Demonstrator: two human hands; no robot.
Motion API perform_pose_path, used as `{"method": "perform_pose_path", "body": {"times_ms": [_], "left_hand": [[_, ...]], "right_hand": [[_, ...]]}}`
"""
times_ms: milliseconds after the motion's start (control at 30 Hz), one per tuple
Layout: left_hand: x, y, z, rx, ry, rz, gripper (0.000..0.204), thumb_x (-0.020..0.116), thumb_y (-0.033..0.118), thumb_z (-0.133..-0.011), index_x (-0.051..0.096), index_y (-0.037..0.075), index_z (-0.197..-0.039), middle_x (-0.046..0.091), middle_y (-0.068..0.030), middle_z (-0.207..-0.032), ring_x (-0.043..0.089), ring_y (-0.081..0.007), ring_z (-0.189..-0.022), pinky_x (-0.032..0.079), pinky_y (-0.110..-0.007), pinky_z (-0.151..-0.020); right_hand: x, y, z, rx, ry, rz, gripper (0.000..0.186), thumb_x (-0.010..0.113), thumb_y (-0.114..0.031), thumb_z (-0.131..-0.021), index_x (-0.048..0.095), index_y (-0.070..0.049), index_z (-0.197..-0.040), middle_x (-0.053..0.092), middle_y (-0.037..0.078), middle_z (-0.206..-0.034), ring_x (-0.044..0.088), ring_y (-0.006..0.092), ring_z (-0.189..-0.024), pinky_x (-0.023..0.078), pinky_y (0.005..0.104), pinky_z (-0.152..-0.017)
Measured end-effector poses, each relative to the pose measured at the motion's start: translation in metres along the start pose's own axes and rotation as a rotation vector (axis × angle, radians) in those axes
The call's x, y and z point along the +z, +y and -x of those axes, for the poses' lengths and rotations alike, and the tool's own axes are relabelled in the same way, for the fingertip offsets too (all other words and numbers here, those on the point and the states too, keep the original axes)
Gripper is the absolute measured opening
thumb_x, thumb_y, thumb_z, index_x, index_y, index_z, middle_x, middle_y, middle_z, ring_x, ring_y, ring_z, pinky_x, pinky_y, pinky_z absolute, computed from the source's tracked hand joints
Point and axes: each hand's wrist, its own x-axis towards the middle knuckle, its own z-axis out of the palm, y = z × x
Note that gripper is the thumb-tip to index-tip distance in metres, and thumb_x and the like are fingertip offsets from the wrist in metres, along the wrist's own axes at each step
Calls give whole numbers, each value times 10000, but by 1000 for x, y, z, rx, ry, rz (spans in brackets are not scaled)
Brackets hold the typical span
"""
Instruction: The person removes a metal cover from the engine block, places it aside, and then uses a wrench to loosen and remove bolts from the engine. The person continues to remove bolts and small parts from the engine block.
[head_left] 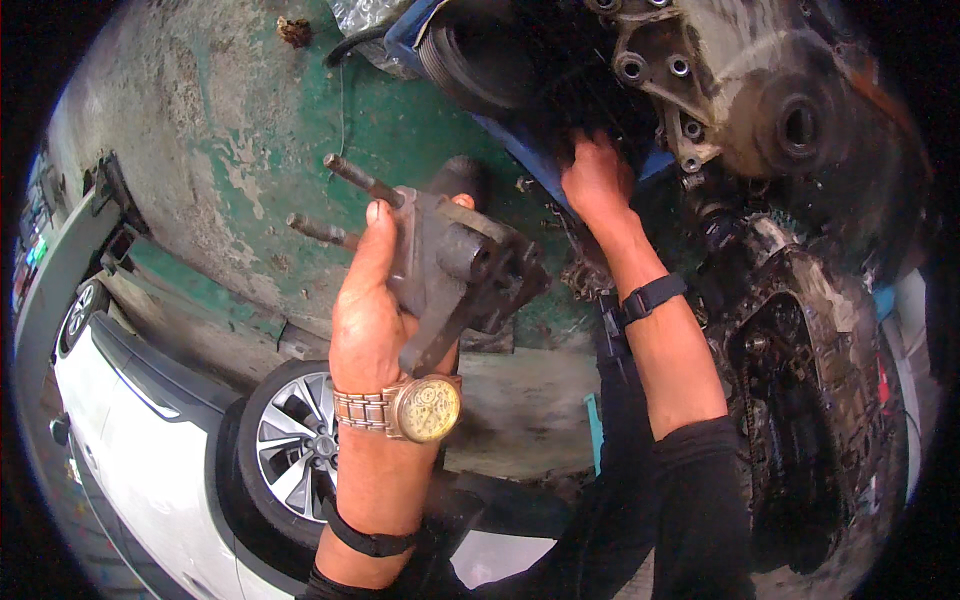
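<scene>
My left hand (pixel 368 305) is wrapped round a dark grey metal bracket (pixel 430 245) and holds it up in front of me. Two threaded studs (pixel 365 178) stick out of the bracket's upper left side, and a flat arm of it runs down toward the wristwatch (pixel 428 408). A dark round part (pixel 463 178) shows just behind it. My right hand (pixel 600 180) reaches over the edge of a blue container (pixel 530 160). Its fingers disappear into the dark inside, so what they touch is hidden.
A greasy engine block (pixel 800 400) fills the right side, with a metal housing (pixel 765 110) above it. Black ribbed round parts (pixel 465 60) sit in the blue container. At lower left stands a white car (pixel 150 450) with a spoked wheel (pixel 295 445). The green floor (pixel 260 140) is worn.
</scene>
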Motion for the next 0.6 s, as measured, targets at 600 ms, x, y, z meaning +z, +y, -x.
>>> {"method": "perform_pose_path", "body": {"times_ms": [600], "left_hand": [[2,2,4,-6,-31,1,340,463,280,-983,540,-20,-1123,636,-192,-1084,630,-278,-943,498,-387,-879]], "right_hand": [[-49,4,26,203,-57,-639,256,627,-220,-860,649,-19,-1016,669,102,-878,631,196,-795,488,319,-709]]}}
